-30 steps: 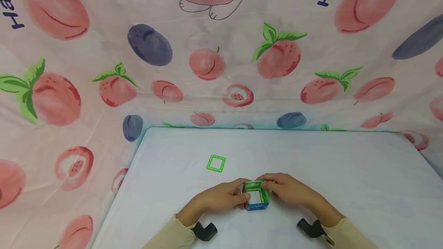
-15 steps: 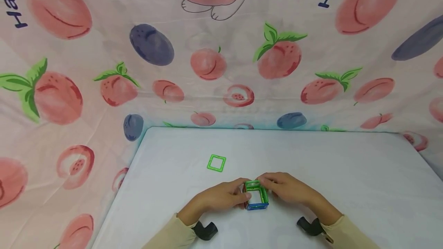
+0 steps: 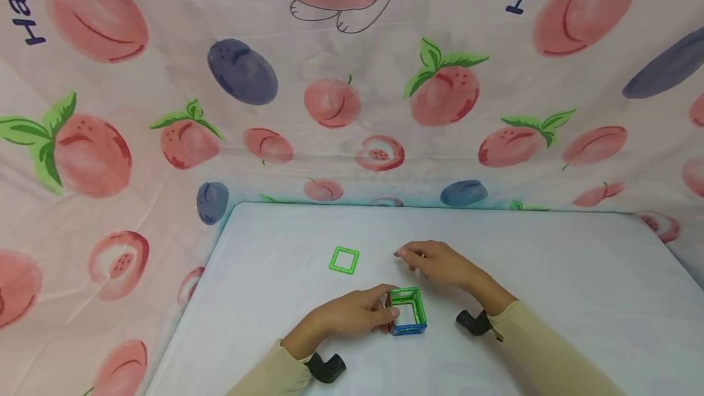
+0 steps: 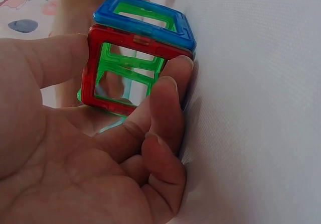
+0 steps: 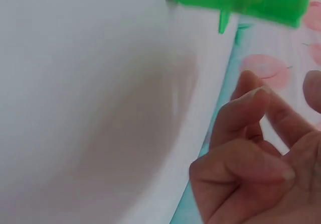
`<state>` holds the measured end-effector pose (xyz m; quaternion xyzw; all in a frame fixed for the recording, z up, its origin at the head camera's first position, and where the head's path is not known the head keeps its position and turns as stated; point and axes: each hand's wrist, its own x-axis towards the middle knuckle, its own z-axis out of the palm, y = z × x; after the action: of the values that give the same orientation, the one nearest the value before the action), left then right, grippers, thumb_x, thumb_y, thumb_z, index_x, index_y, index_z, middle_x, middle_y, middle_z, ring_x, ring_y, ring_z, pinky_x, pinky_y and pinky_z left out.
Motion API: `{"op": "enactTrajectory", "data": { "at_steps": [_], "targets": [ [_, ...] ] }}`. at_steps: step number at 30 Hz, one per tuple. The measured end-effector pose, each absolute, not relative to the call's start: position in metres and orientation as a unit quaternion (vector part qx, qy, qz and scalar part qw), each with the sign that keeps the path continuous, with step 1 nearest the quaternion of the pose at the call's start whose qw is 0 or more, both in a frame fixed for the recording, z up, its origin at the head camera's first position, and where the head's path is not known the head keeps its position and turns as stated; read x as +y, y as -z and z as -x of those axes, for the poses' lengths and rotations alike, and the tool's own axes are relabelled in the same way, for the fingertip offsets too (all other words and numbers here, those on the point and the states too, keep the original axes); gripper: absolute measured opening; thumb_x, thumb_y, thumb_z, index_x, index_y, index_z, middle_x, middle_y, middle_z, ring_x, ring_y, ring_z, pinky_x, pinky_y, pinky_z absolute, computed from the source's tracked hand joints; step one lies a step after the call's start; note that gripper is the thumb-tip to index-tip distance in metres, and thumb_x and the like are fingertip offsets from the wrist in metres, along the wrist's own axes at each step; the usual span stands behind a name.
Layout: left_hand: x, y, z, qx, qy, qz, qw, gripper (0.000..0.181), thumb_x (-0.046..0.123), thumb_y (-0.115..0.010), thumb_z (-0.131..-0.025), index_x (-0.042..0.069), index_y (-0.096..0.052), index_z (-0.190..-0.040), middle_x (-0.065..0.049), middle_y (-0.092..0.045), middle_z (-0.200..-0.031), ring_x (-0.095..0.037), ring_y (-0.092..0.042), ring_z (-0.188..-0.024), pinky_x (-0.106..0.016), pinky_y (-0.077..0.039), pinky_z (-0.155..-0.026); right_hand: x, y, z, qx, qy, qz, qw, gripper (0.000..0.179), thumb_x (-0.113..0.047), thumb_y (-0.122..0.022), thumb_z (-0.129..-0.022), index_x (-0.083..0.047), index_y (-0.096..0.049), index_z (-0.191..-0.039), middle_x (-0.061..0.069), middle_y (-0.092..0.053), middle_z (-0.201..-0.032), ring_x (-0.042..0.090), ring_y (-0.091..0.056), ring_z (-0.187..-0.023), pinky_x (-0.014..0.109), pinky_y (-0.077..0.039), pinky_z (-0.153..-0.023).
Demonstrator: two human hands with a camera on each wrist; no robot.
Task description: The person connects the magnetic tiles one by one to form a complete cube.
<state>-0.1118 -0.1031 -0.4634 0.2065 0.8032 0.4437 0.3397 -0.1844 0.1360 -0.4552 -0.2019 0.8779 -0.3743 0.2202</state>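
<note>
My left hand holds a small open-topped box of magnetic tiles on the table. Its near wall is blue, and its far and right walls are green. In the left wrist view a red tile forms the wall nearest the palm. There the thumb presses one red edge and curled fingers lie against the opposite side. My right hand is over the table beyond the box, fingers loosely bent, holding nothing. Left of it, apart, lies a single green square magnetic tile.
The white table ends at the back and left against a fruit-print cloth. A black curved piece sits at each wrist, the left one and the right one. The right wrist view shows green tile edges, blurred.
My right hand has let go of the box's right far corner and moved up and away, toward the back of the table. The left hand and box have stayed in place.
</note>
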Motion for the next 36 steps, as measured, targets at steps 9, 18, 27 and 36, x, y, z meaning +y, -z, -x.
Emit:
{"op": "enactTrajectory", "data": {
  "at_steps": [9, 18, 27, 36],
  "targets": [
    [-0.104, 0.466, 0.113, 0.804, -0.439, -0.219, 0.337, 0.045, 0.038, -0.056, -0.105, 0.023, -0.049, -0.147, 0.003, -0.07, -0.085, -0.008, -0.06, -0.076, -0.024, -0.046, -0.075, 0.101, 0.463, 0.226, 0.851, 0.32, 0.323, 0.262, 0.033, -0.04, -0.057, -0.105, -0.028, -0.069, -0.133, -0.001, -0.071, -0.107, 0.014, -0.058, -0.084, 0.034, -0.049, -0.078],
    [-0.103, 0.463, 0.112, 0.802, -0.44, -0.221, 0.339, 0.048, 0.037, -0.057, -0.105, 0.021, -0.048, -0.149, 0.004, -0.072, -0.085, -0.006, -0.061, -0.077, -0.024, -0.047, -0.08, 0.078, 0.472, 0.244, 0.839, 0.256, 0.384, 0.287, 0.03, -0.028, -0.066, -0.101, -0.037, -0.07, -0.13, -0.012, -0.066, -0.1, 0.008, -0.057, -0.093, 0.032, -0.047, -0.09],
    [-0.104, 0.463, 0.112, 0.8, -0.444, -0.219, 0.339, 0.048, 0.037, -0.058, -0.105, 0.021, -0.048, -0.149, 0.003, -0.072, -0.084, -0.007, -0.061, -0.077, -0.024, -0.046, -0.079, 0.076, 0.471, 0.247, 0.867, 0.232, 0.358, 0.257, 0.014, -0.02, -0.083, -0.087, -0.026, -0.075, -0.096, -0.008, -0.056, -0.069, 0.007, -0.049, -0.066, 0.024, -0.042, -0.067],
    [-0.106, 0.461, 0.112, 0.805, -0.442, -0.21, 0.334, 0.045, 0.039, -0.058, -0.104, 0.024, -0.051, -0.146, 0.004, -0.072, -0.086, -0.008, -0.062, -0.079, -0.024, -0.047, -0.079, 0.118, 0.473, 0.247, 0.903, 0.234, 0.281, 0.225, 0.014, -0.026, -0.09, -0.078, -0.025, -0.076, -0.077, -0.006, -0.056, -0.062, 0.01, -0.048, -0.063, 0.026, -0.041, -0.061]
  ]
}}
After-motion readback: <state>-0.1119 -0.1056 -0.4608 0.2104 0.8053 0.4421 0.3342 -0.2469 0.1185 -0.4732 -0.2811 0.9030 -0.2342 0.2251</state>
